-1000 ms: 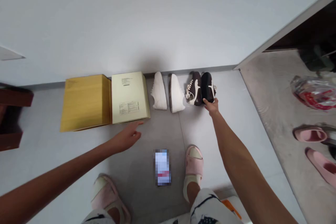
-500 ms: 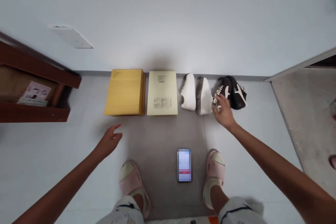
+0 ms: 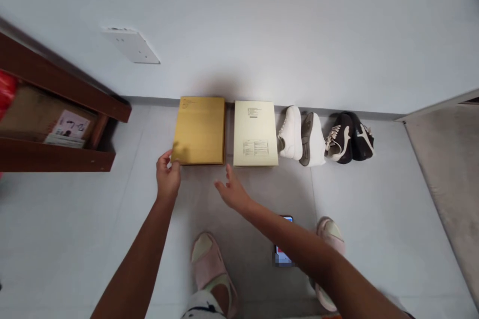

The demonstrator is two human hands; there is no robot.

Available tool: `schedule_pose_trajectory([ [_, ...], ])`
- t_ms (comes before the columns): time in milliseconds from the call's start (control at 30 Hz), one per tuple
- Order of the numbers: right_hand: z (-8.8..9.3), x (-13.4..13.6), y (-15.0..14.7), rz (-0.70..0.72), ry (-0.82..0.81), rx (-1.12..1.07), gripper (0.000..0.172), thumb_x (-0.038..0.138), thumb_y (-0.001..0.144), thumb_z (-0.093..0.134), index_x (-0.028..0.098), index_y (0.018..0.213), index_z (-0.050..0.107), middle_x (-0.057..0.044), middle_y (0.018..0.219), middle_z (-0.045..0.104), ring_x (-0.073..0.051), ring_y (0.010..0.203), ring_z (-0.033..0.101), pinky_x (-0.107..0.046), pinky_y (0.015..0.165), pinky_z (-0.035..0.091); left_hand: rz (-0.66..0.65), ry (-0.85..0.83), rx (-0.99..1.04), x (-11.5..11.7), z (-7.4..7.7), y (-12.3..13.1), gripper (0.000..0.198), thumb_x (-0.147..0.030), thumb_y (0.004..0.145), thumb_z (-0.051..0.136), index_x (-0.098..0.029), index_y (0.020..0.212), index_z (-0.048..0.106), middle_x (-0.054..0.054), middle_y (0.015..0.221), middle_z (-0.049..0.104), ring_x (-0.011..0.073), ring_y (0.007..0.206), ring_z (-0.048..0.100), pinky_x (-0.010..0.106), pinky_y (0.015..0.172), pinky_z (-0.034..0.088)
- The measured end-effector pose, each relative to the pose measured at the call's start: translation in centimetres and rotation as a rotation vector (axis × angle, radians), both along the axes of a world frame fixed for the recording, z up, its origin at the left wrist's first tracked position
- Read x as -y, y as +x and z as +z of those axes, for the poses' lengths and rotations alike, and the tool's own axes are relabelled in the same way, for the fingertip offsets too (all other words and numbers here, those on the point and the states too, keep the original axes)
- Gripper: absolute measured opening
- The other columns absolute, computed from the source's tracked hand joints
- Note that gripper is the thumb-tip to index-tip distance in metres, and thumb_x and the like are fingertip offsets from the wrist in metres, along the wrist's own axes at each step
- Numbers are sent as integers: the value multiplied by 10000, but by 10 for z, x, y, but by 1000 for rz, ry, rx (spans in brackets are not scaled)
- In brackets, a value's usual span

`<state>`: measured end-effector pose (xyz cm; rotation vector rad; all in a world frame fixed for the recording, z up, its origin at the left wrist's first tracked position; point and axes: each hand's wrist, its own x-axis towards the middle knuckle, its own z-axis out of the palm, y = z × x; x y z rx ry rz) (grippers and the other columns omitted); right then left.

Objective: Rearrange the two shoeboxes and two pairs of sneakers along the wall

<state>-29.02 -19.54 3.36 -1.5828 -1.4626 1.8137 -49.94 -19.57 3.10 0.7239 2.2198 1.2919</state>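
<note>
A yellow cardboard box (image 3: 200,129) lies closed on the floor against the wall. My left hand (image 3: 168,177) is at its near left corner, fingers along the left side and thumb at the front edge. With fingers apart and nothing in it, my right hand (image 3: 235,192) hovers near the box's front right corner. Beside the yellow box stands a cream shoe box (image 3: 256,132) with printed text on the lid. Farther right are a pair of white sneakers (image 3: 292,132) and a pair of dark sneakers (image 3: 341,137) with light laces, one of each pair tipped on its side.
A phone (image 3: 283,256) lies on the floor, partly behind my right forearm. My feet are in pink sandals (image 3: 209,256). To the left is a brown wooden rack (image 3: 75,157) holding a carton (image 3: 33,114). A socket plate (image 3: 132,46) is on the wall.
My left hand has moved up to the yellow box's corner. My right hand has swung left from the dark sneakers to between the two boxes. The view has shifted left.
</note>
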Motion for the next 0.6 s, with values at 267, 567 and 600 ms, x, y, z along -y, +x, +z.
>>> schedule_pose_trajectory([
  [267,-15,-56,-39,-150,49,10,814,414,877,679,180,1589,362,-160,1613,456,-292,1547,368,-489,1289,259,-46,-144,190,-35,-26,-54,543,-434,836,672,-234,1336,612,126,1420,600,319,1375,536,456,1192,404],
  [567,-44,-97,-57,-215,50,-32,735,482,839,739,213,1468,473,-148,1462,610,-296,1429,531,-521,1226,379,-94,-240,434,-50,-54,-87,662,-496,765,762,-265,1367,610,141,1360,675,355,1314,606,513,1063,516],
  [600,-47,-99,-59,-221,57,-51,729,492,835,744,201,1450,481,-163,1447,618,-306,1410,550,-532,1210,399,-116,-233,453,-51,-56,-90,673,-505,757,771,-262,1364,613,145,1358,677,355,1301,615,510,1048,525],
])
